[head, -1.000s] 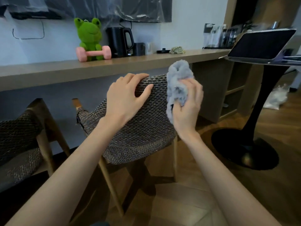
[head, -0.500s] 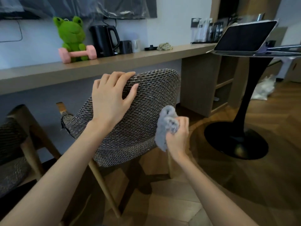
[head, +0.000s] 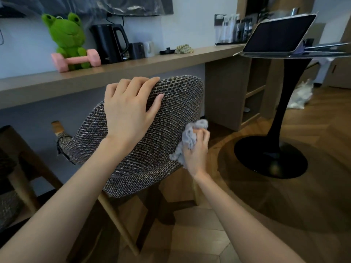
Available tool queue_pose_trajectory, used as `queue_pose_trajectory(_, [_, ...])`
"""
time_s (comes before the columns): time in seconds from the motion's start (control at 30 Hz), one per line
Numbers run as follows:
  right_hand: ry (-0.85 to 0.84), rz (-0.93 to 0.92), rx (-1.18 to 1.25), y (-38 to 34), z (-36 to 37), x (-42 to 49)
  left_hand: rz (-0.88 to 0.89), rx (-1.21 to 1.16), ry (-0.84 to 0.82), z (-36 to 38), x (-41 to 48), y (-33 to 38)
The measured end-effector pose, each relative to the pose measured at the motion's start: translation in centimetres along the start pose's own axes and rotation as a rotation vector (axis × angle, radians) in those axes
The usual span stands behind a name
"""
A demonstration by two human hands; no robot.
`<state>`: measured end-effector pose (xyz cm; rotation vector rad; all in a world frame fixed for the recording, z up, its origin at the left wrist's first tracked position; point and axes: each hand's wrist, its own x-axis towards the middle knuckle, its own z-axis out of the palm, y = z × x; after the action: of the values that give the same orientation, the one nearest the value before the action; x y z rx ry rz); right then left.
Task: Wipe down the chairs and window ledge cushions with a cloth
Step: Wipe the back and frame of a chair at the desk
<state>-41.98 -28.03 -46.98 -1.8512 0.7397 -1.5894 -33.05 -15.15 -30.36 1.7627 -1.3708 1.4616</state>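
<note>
While left hand (head: pixel 129 109) lies spread on the chair (head: pixel 171 103) back at frame centre, right hand (head: pixel 195 150) grips bunched cloth (head: pixel 187 141) against its right edge; chair-back wipe underway, next stroke likely needs firm contact along the weave.

Chair (head: pixel 161 133): coarse woven fabric, matt wooden legs. Cloth (head: pixel 188 138): fluffy grey. Floor (head: pixel 284 215): smooth wood. Kettle (head: pixel 111 42): glossy black.

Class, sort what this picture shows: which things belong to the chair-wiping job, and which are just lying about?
Part of the job: woven chair; grey cloth, gripped by the right hand; left hand, resting on the chair back.
Just lying about: frog plush; pink dumbbell; black kettle; tablet.
</note>
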Motion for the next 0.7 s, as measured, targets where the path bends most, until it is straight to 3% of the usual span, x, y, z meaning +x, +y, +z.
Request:
queue_pose_trajectory(0.07, [-0.041, 0.157, 0.041, 0.9, -0.3, -0.9, 0.004, 0.013, 0.036, 0.3, -0.4, 0.2])
queue_pose_trajectory(0.13, [0.037, 0.215, 0.092, 0.1, -0.8, 0.2, 0.013, 0.042, 0.075, 0.7, -0.7, 0.5])
queue_pose_trajectory(0.3, [0.409, 0.027, 0.219, -6.4, -2.6, 7.9, 0.036, 0.116, 0.098, 1.1, -0.7, 1.0])
queue_pose_trajectory(0.43, [0.357, -0.08, 0.102, -6.0, -1.7, 9.2, 0.123, 0.188, 0.031, 1.2, 0.1, 1.4])
queue_pose_trajectory(0.5, [0.319, 0.056, 0.106, -3.4, -0.7, 7.4, 0.156, 0.238, -0.005, 1.5, 0.7, 1.9])
queue_pose_trajectory(0.6, [0.247, 0.407, 0.143, 0.2, 0.1, 4.8, 0.18, 0.319, -0.017, 2.0, 1.1, 2.8])
queue_pose_trajectory(0.7, [0.188, 0.453, 0.059, 1.1, -0.4, 5.2, 0.207, 0.387, 0.003, 2.4, 1.2, 3.4])
